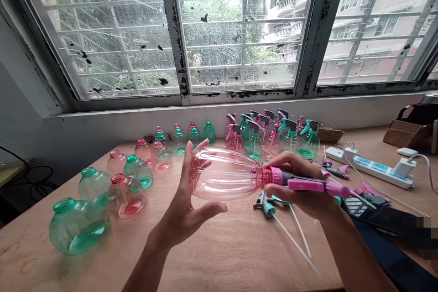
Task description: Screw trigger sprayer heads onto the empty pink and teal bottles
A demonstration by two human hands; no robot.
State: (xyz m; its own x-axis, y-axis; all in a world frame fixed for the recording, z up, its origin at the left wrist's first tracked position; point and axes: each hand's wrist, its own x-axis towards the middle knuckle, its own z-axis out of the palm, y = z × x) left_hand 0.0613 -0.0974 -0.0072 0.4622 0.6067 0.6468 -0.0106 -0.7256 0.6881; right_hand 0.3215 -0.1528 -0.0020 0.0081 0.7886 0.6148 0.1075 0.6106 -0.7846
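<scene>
A clear pink spray bottle (226, 174) lies sideways in the air above the table, its base to the left. At its neck sits a pink and black trigger spray head (304, 184). My right hand (301, 182) is closed round the neck and collar, thumb below and fingers above. At the base, my left hand (191, 205) is open, fingers and thumb spread; whether its palm touches the plastic I cannot tell. Under the right hand, teal-collared spray heads (269, 209) with long white tubes lie on the wood.
Several open green bottles (80, 228) and pink bottles (126, 196) stand along the table's left side. Bottles with spray heads (253, 141) cluster by the wall. A white power strip (376, 166), loose pink spray heads (337, 169) and a brown box (409, 132) are on the right.
</scene>
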